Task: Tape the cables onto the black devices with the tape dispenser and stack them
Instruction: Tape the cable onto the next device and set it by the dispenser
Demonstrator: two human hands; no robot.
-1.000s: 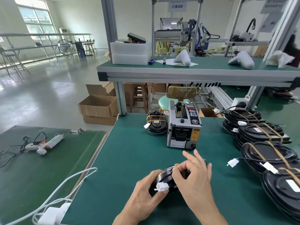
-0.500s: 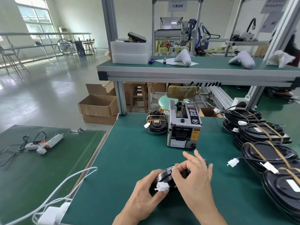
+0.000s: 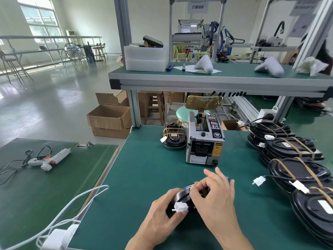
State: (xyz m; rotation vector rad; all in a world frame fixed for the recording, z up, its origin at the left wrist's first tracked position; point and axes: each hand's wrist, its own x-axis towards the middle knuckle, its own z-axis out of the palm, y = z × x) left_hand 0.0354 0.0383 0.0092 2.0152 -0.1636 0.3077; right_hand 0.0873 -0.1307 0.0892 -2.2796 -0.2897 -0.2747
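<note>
Hardly anything has shifted since a moment ago: left hand [image 3: 158, 213] cups and right hand [image 3: 214, 192] pinches over the round, glossy black plastic device [image 3: 182, 196] on the green bench mat [image 3: 144, 177], seemingly rigid, light, slippery, best gripped by its rim.

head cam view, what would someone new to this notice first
Most likely the two hands at the bottom centre: the left hand and right hand grip a black device with a white connector sticking out. Just beyond them on the green table stands the grey tape dispenser. Along the right edge runs a row of taped black devices, overlapping one another.
</note>
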